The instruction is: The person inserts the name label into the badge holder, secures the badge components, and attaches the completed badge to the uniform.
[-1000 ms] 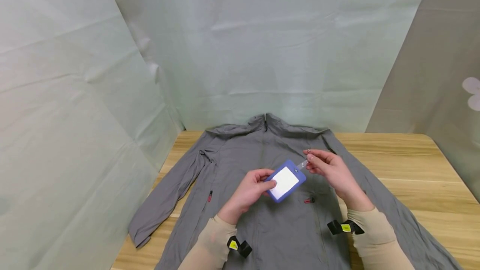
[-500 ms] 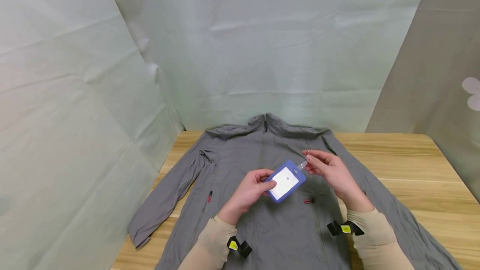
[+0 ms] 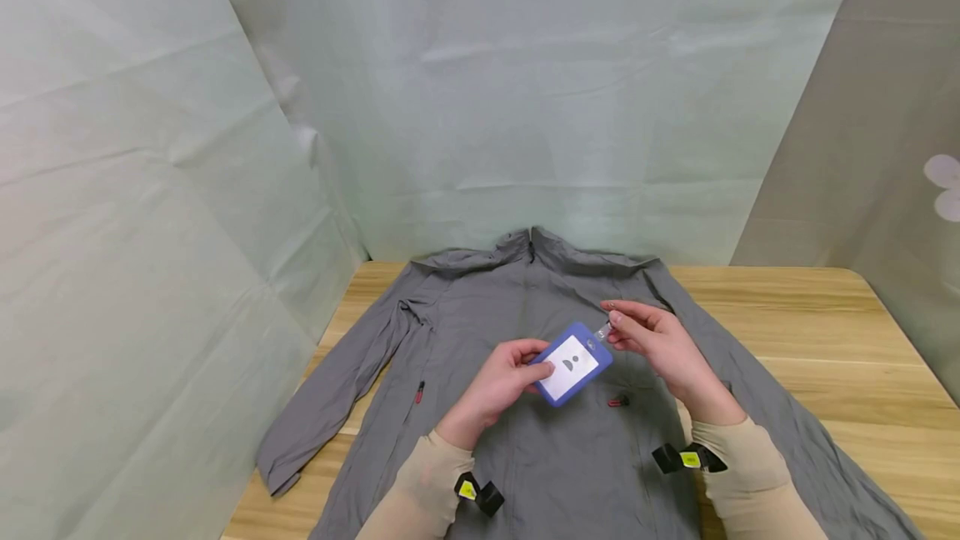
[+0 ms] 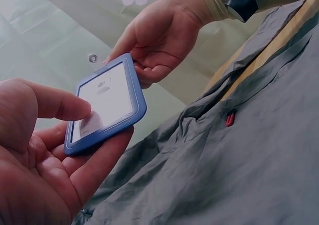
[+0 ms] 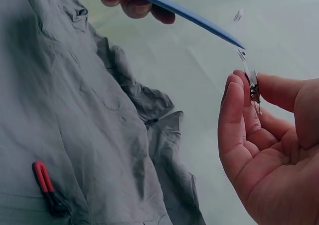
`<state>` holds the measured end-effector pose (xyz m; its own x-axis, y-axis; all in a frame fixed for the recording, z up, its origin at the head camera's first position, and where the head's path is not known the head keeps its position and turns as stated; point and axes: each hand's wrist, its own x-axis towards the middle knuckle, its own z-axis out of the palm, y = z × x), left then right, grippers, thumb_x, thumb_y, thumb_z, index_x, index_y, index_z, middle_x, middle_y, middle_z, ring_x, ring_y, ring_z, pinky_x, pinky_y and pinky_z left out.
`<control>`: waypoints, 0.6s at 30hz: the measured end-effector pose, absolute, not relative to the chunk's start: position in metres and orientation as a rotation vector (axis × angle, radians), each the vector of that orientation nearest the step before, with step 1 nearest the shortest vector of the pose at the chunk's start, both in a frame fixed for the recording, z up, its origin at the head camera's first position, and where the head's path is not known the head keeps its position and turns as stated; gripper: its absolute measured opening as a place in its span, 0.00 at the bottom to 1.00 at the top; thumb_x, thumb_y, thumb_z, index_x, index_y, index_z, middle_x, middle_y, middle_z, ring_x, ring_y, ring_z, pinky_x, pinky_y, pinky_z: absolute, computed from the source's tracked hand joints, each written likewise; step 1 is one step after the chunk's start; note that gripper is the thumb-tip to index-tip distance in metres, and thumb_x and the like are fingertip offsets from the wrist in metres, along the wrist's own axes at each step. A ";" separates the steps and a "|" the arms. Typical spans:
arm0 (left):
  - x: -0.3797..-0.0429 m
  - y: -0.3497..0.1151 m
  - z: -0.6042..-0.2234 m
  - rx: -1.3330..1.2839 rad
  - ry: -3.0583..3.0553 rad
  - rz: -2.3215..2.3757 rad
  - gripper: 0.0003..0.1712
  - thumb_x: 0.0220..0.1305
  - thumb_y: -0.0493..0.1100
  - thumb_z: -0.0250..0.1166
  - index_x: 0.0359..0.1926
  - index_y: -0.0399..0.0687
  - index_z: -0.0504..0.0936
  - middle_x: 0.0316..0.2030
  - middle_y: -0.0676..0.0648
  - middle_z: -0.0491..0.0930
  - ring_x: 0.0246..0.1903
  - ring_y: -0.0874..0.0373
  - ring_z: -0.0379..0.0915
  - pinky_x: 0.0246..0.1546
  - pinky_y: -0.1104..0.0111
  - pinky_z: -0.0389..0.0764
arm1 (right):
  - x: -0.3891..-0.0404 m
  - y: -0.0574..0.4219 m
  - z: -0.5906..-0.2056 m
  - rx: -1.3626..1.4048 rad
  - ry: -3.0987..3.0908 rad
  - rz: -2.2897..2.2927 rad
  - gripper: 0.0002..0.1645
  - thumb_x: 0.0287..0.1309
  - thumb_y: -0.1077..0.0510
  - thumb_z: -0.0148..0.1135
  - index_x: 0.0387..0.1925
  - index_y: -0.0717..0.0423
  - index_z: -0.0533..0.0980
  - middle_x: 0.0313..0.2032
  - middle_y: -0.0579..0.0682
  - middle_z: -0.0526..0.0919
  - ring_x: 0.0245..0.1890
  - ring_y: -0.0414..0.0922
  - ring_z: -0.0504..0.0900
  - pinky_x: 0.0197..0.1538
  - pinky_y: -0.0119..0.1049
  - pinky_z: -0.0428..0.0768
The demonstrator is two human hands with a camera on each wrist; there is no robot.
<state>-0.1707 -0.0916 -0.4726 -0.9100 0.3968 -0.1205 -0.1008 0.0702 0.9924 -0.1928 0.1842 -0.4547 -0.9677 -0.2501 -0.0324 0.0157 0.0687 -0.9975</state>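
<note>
Grey jacket (image 3: 480, 307) on wooden table (image 3: 795, 315), beneath badge (image 3: 573, 363).

In the head view, looks forward and down from up high, far enough back to take in the left hand (image 3: 498, 386), the right hand (image 3: 667, 352), the badge (image 3: 577, 363), the jacket (image 3: 555, 457), the table (image 3: 795, 315) and the cloth wall (image 3: 525, 107). From the left wrist, looks closely past the left hand, across the badge to the right hand. From the right wrist, looks close at the right hand and sees the badge edge-on. Shares hands, badge and jacket across all three.
</note>
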 end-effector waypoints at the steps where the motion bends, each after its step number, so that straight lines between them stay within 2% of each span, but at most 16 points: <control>1: -0.171 -0.091 -0.473 0.294 1.995 1.895 0.19 0.73 0.36 0.68 0.59 0.28 0.83 0.42 0.47 0.87 0.35 0.62 0.81 0.35 0.69 0.84 | -0.193 0.183 -0.454 -0.236 2.136 -2.008 0.31 0.81 0.52 0.60 0.72 0.72 0.71 0.46 0.54 0.85 0.42 0.42 0.86 0.50 0.32 0.87; 9: -0.171 -0.091 -0.472 0.315 2.008 1.851 0.14 0.74 0.42 0.70 0.51 0.34 0.84 0.38 0.51 0.87 0.32 0.61 0.80 0.34 0.60 0.84 | -0.189 0.175 -0.452 -0.249 2.072 -2.035 0.30 0.81 0.54 0.60 0.70 0.73 0.72 0.45 0.53 0.85 0.41 0.42 0.86 0.50 0.34 0.88; 18: -0.171 -0.088 -0.474 0.355 2.002 1.852 0.13 0.75 0.42 0.70 0.48 0.34 0.84 0.34 0.52 0.85 0.30 0.62 0.77 0.31 0.70 0.77 | -0.184 0.169 -0.448 -0.264 2.043 -2.029 0.30 0.81 0.55 0.60 0.70 0.74 0.72 0.45 0.54 0.84 0.40 0.41 0.85 0.49 0.33 0.88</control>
